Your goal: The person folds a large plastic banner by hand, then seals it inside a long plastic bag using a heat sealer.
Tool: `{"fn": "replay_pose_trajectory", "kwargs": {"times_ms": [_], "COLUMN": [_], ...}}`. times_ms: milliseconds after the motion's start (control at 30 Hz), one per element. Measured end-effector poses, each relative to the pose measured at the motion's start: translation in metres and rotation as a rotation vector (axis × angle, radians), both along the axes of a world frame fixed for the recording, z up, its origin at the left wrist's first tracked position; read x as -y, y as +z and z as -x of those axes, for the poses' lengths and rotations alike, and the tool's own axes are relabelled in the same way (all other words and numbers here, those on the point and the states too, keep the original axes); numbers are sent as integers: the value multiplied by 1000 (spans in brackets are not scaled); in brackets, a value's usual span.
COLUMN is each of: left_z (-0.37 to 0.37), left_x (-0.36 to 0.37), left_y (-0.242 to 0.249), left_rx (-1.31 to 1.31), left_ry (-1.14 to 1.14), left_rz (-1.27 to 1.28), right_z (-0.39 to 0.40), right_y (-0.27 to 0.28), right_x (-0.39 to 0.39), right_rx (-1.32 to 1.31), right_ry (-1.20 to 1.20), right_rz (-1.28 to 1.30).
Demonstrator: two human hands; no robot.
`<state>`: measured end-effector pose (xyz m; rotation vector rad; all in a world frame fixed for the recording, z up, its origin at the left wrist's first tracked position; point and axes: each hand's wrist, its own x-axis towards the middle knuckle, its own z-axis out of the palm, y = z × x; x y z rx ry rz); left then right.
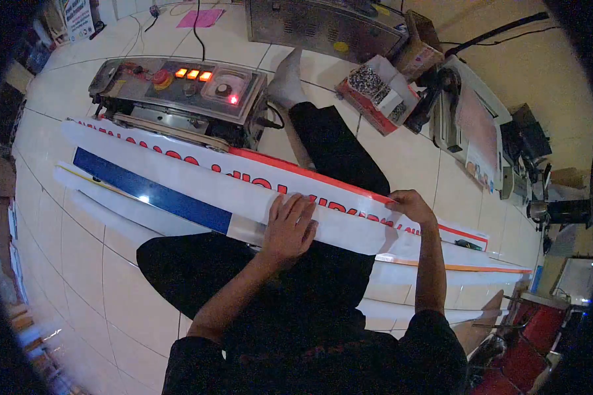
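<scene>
A long white printed banner [234,199] with red lettering and a red edge strip lies across my lap, slightly rolled or folded along its length. My left hand [290,227] rests on it, palm down with the fingers stretched out. Farther right, my right hand [414,207] pinches the banner's red upper edge between thumb and fingers. The banner's far left part runs along the front of a metal sealing machine [244,108], next to its belt. Three orange switches and a red light glow on the machine's panel.
A blue strip [151,191] lies below the banner. Behind stand a box of small metal pieces [369,84], a cardboard box [418,49] and a large metal case [323,29]. A printer-like machine [474,125] is at right. Tiles [66,243] cover the floor.
</scene>
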<state>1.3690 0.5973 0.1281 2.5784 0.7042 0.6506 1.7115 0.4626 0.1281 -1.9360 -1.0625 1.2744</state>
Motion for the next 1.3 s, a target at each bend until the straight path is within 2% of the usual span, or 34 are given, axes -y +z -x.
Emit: {"fn": "replay_pose_trajectory", "kwargs": {"times_ms": [233, 300, 400, 500, 700, 833, 1000, 1133, 1300], "left_z": [-7, -11, -15, -19, -28, -32, -39, -44, -52], "left_x": [8, 12, 16, 20, 30, 35, 42, 48, 55], "left_y": [-7, -9, -13, -14, -8, -13, -10, -10, -11], "left_rx": [-16, -7, -4, -12, -31, -30, -20, -27, -32], "left_ry": [3, 6, 7, 10, 7, 3, 4, 2, 11], "left_rz": [7, -3, -19, -22, -16, 1, 4, 3, 3], "right_z": [-9, -19, -22, -29, -34, -41, -46, -63, -71], "right_y": [-1, -6, -9, -12, -6, -9, 3, -12, -11], "right_x": [7, 12, 19, 21, 28, 35, 37, 47, 50], "right_rx": [96, 67, 19, 67, 43, -39, 102, 18, 96], "right_ry": [44, 116, 89, 143, 106, 91, 194, 191, 255], "right_rz": [40, 17, 11, -12, 75, 36, 65, 45, 61]}}
